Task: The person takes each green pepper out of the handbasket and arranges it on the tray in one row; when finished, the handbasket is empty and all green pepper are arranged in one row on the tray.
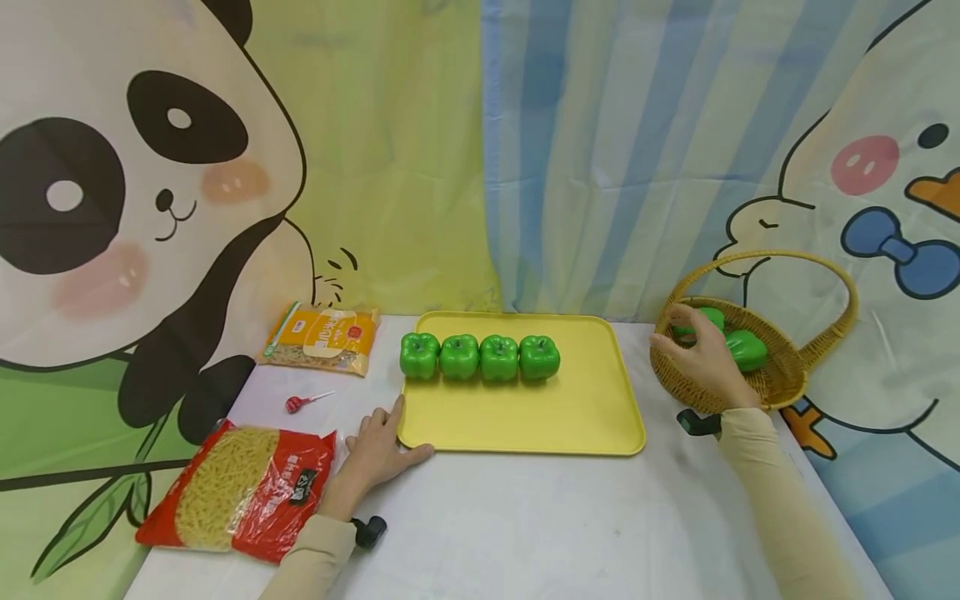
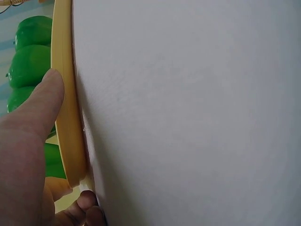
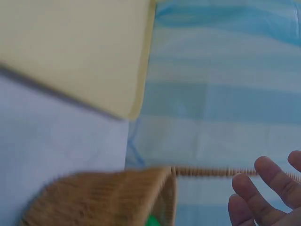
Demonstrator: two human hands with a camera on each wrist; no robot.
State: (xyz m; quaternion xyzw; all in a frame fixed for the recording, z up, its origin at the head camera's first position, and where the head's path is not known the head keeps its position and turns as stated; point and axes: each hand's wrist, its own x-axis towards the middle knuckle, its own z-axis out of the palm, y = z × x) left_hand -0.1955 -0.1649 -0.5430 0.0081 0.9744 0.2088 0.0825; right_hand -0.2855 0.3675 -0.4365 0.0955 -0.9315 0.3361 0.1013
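On the yellow tray (image 1: pixel 525 421), several green bell peppers (image 1: pixel 459 358) stand in a row along the left part. My left hand (image 1: pixel 377 450) rests at the tray's front left corner; the thumb (image 2: pixel 44 96) lies against the front rim and the index finger touches the left side. My right hand (image 1: pixel 705 354) is over the wicker basket (image 1: pixel 675 379), its fingers spread and gently bent around nothing. Two green bell peppers (image 1: pixel 746 350) show inside the basket, one partly behind the hand. The right wrist view shows the fingers (image 3: pixel 251 190) near the basket handle (image 3: pixel 207 172).
Left of the tray lie a bag of pasta (image 1: pixel 232 487), a red lollipop (image 1: pixel 296 403) and an orange food packet (image 1: pixel 322 337). The basket handle (image 1: pixel 765 255) arches up at the right. A printed curtain (image 1: pixel 585 167) hangs behind the white table (image 1: pixel 525 525).
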